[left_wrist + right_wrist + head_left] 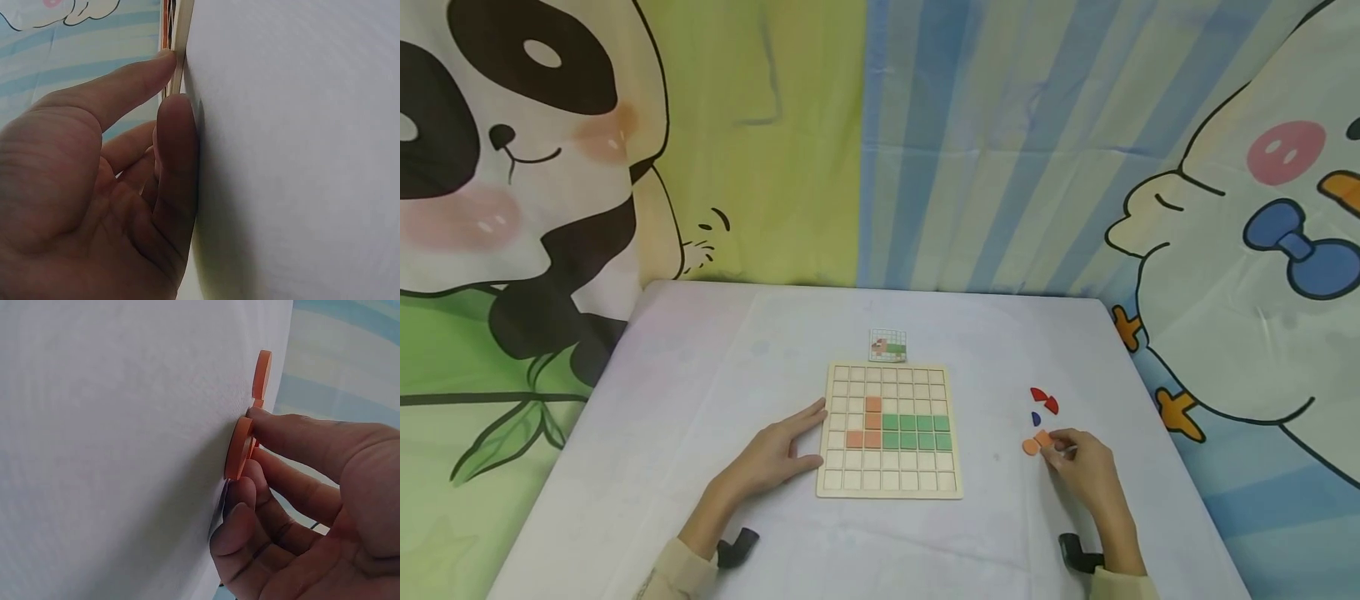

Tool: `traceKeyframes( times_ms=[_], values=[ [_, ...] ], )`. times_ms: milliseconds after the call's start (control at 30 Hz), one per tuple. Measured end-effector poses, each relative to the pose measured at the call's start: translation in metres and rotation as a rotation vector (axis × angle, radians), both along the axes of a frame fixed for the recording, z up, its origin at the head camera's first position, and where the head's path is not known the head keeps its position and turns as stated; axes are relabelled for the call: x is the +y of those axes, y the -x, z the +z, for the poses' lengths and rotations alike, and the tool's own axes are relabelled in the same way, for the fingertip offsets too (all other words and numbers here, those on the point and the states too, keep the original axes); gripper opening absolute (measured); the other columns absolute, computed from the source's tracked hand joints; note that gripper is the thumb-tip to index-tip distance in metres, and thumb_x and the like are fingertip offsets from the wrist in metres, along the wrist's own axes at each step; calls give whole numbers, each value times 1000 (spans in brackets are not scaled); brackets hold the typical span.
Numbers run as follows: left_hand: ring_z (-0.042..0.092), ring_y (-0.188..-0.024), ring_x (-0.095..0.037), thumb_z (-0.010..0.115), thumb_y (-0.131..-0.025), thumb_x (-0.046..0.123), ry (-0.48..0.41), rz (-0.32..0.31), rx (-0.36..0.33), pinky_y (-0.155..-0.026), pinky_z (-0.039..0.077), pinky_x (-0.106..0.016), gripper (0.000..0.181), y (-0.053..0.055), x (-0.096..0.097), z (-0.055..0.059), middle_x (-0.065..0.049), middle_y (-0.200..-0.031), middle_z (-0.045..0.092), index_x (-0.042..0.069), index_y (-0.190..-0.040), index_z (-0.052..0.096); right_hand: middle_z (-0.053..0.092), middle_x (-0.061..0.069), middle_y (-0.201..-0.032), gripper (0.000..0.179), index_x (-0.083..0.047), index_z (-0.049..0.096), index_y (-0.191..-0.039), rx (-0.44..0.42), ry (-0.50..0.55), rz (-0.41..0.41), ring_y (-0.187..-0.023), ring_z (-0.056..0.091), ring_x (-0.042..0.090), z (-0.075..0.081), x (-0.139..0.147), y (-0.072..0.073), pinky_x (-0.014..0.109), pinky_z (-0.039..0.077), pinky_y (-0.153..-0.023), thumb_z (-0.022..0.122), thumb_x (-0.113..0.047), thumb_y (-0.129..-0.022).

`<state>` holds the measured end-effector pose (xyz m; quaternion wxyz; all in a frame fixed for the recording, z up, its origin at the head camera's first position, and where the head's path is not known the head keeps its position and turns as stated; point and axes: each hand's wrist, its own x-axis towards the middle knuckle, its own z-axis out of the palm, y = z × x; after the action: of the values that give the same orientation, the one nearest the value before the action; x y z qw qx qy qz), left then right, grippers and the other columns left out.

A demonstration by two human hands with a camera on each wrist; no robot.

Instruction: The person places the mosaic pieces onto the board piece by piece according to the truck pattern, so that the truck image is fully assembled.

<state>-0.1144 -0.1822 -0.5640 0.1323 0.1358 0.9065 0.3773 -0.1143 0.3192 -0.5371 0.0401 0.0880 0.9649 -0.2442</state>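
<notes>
In the lower right of the head view, we have an orange piece [239,450] pinched between thumb and fingertips of our right hand [1086,468], low over the white tabletop [760,333]; its full shape hides behind the fingers. An orange disc [1030,447] lies just left of it, with red pieces [1051,405] and a blue piece [1036,419] above. Our left hand [771,454], fingers loosely extended, rests its tips on the left edge of the pale board [891,479] at lower centre. We judge the piece light and stiff, perhaps painted wood, hard to break but a little slick. It looks thin, so we should hold it by opposite rims, leaving the flat underside free. The board, likely light too, could slide; steadying it by its edge suits it.
</notes>
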Motion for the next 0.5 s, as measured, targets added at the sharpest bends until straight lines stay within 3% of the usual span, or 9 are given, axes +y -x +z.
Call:
traceKeyframes(
  times_ms=[67,333,500],
  values=[
    [45,-55,-5,83,-92,27,-10,-1,-12,-85,47,-25,80,0,0,0,8,-175,32,18,-162,45,72,17,-101,36,5,73,-122,-18,-4,-16,-88,62,26,1,-1,2,32,48,-71,79,-16,-93],
    [48,-53,-6,83,-92,26,-34,1,-26,-67,46,-23,80,1,0,0,6,-175,32,16,-162,45,74,18,-96,35,8,73,-118,14,9,-30,-83,63,25,2,-1,5,31,49,-68,77,-14,-91],
    [48,-54,-6,82,-93,26,-38,-12,-20,-63,46,-24,80,1,-1,0,4,-175,33,14,-162,45,73,20,-103,40,7,72,-123,40,49,-19,-84,64,25,7,-4,4,26,51,-61,77,-21,-95]
  ],
)
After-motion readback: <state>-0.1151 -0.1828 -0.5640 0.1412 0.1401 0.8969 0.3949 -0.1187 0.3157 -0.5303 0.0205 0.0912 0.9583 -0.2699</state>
